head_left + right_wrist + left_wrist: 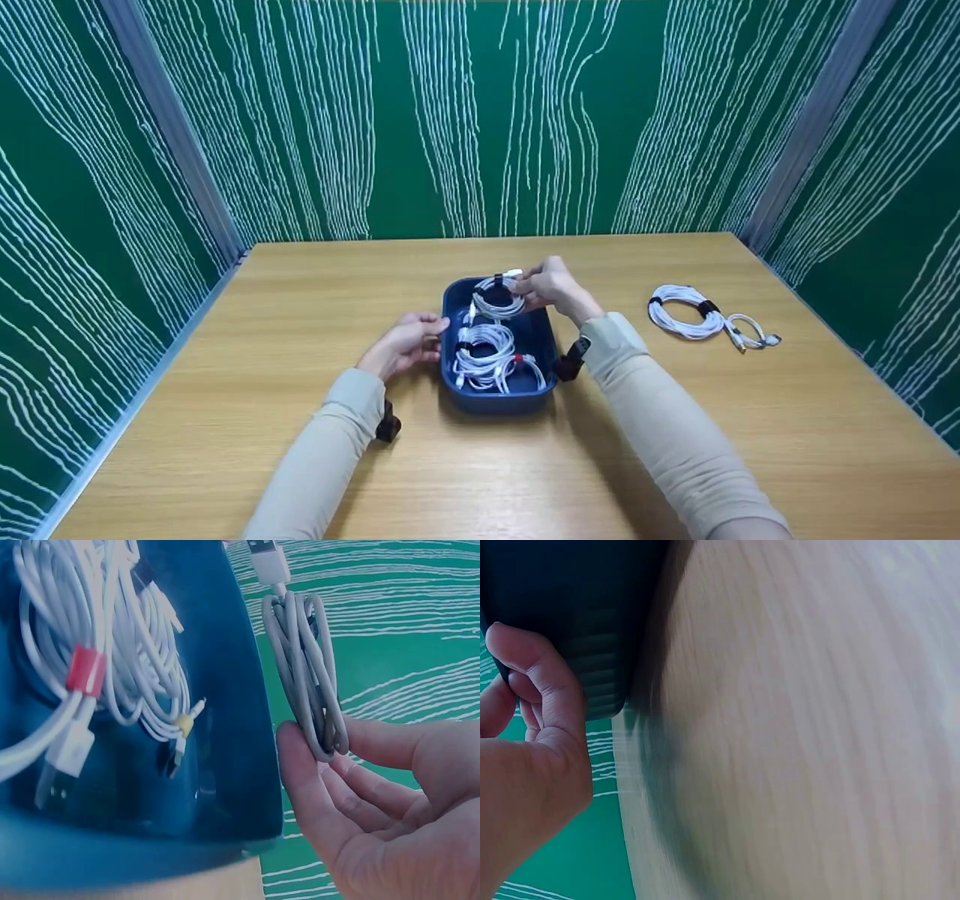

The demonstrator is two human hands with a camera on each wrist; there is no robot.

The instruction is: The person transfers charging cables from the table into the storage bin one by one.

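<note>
A dark blue bin (499, 405) stands mid-table with coiled white cables (484, 356) inside, one wrapped with a red tie (87, 670). At the bin's left side, my left hand (405, 345) grips the rim, thumb at the edge and fingers curled against the outer wall (592, 660). Over the back of the bin, my right hand (551, 289) pinches a coiled USB cable (304, 675) between thumb and fingers. Its white plug (270, 566) points up, and black ties (498, 280) bind the coil. In the head view this coil overlaps the bin's far interior.
To the right on the wooden table (315, 300) lies a large coiled white cable (684, 330) with black ties, next to a smaller coil (750, 337). Green panels with white lines (510, 112) rise behind the table and at both sides.
</note>
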